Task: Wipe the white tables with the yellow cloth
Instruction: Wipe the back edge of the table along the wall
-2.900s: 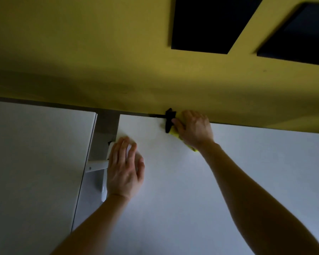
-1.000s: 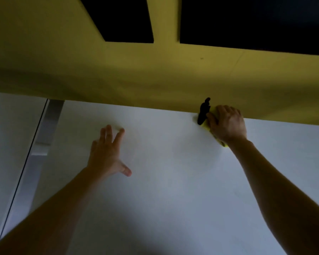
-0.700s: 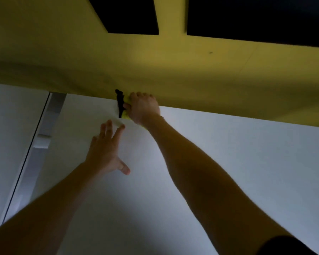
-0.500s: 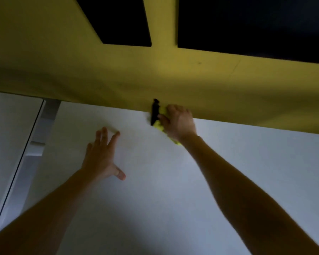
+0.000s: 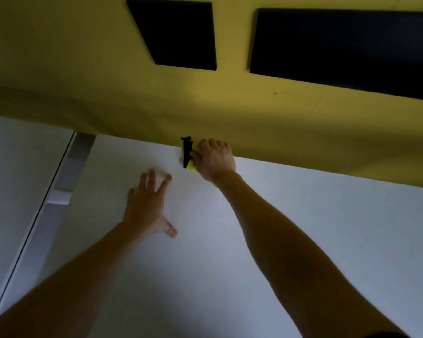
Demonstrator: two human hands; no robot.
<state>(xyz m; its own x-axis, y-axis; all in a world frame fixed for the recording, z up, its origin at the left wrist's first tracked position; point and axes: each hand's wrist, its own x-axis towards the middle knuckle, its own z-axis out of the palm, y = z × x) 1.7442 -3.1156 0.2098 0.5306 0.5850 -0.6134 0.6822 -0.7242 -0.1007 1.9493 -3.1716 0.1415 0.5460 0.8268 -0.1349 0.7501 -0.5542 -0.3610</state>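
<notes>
right hand (image 5: 215, 159) has its fingers curled over the cloth (image 5: 192, 167), which pokes out just left of them on the counter (image 5: 303, 240), right up against the wall (image 5: 279, 132). left hand (image 5: 147, 206) lies flat, fingers spread.

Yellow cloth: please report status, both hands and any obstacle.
Right hand grips yellow cloth at far edge of white table. Left hand flat on table, open. Yellow wall blocks directly ahead.

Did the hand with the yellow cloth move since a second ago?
Yes. The right hand slid the yellow cloth left along the wall, closer to the gap between the tables.
</notes>
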